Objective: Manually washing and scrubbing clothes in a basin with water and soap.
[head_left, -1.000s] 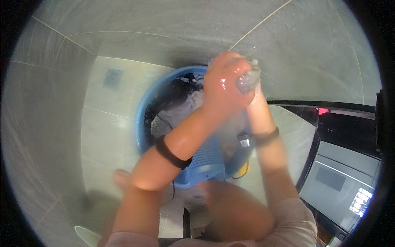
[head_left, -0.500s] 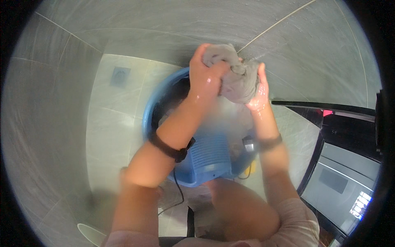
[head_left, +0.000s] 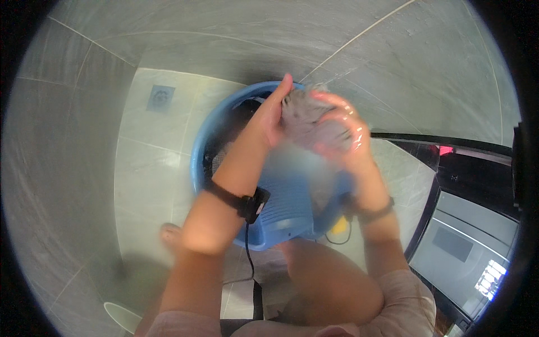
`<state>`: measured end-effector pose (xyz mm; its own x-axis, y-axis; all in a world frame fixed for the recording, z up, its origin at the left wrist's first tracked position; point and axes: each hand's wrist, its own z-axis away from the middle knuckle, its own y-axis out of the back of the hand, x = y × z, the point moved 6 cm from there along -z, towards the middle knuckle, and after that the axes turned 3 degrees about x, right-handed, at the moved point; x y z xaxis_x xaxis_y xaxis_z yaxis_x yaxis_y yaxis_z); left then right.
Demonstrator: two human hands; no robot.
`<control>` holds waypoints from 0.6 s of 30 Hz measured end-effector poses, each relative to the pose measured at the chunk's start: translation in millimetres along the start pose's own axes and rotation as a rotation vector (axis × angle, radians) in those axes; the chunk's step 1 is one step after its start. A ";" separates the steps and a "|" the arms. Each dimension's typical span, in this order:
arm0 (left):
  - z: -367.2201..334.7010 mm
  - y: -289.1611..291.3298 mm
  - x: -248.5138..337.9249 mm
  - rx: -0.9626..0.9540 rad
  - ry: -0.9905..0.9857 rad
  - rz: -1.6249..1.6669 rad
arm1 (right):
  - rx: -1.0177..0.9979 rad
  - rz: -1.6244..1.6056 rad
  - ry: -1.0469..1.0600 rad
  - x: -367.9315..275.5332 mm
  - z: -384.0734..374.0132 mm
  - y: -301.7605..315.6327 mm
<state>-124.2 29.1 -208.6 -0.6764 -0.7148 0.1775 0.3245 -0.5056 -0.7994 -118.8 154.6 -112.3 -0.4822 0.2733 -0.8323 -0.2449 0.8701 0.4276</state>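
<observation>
Bent leg (head_left: pixel 334 269): nearest item, knee beside the tub.

Wrist strap (head_left: pixel 227 197), black: on the left forearm, with a small dark box and cable; probably strapped there to leave the fingers free.

Washboard (head_left: pixel 283 199), blue, ribbed: sloped at the tub's near side, presumably so that its ridges faced the person.

Hands, two, apart, the cloth between them. Left hand (head_left: pixel 273 117): palm side against the cloth's left end, one digit extended upward; how far the others wrapped could not be told. Right hand (head_left: pixel 353 128): wet, fingers curled over the right end.

Grey cloth (head_left: pixel 307 117), bunched, partly blurred: held above the tub's far right part, apparently so that drips fell inside. Long axis ran hand to hand, sloping nearer at the right; no distinct front showed.

Tub (head_left: pixel 197 157), blue, round: dark clothes (head_left: pixel 238 121) inside, left.

Floor drain (head_left: pixel 161 99), square: farther left.
</observation>
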 end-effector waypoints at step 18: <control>89.9 -119.1 29.1 0.166 -1.879 -1.072 | 0.316 -1.512 -0.580 57.0 -47.3 -16.3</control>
<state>-123.1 25.1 -56.6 0.6430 0.3381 0.6872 0.4760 -0.8793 -0.0128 -182.1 136.6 -150.1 0.3960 -0.8028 -0.4457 0.0341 0.4979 -0.8666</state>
